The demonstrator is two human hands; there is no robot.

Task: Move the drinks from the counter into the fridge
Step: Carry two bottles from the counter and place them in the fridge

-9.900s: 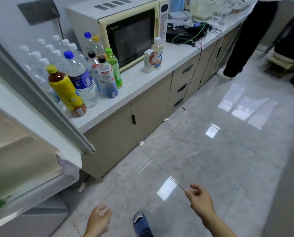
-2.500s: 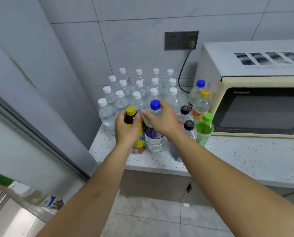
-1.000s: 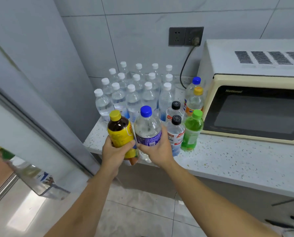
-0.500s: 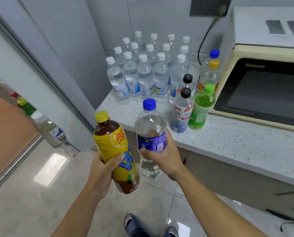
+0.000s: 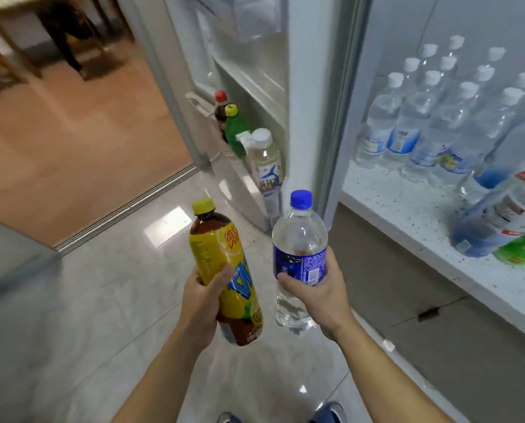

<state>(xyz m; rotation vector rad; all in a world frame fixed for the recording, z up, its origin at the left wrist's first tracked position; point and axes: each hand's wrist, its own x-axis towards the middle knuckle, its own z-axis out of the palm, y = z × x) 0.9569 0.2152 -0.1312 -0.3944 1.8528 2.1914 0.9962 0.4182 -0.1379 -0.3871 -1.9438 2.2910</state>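
The left hand [image 5: 200,303] has its fingers [image 5: 221,277] wrapped around a yellow-labelled tea bottle [image 5: 223,270], tilted. The right hand [image 5: 317,296] grips a blue-capped water bottle [image 5: 299,245], upright, just beside it. Both hang over open floor [image 5: 87,315]. Beyond the fingers stands the open fridge door [image 5: 255,96]; its lower shelf holds 3 bottles [image 5: 266,161] in a row. Right of the right hand, the tabletop [image 5: 408,209] edge runs close, crowded with white-capped water bottles [image 5: 423,117].

A kitchen or pantry: open fridge [image 5: 255,87], speckled counter [image 5: 408,215] of bottled water [image 5: 414,117], tiled floor [image 5: 87,300].
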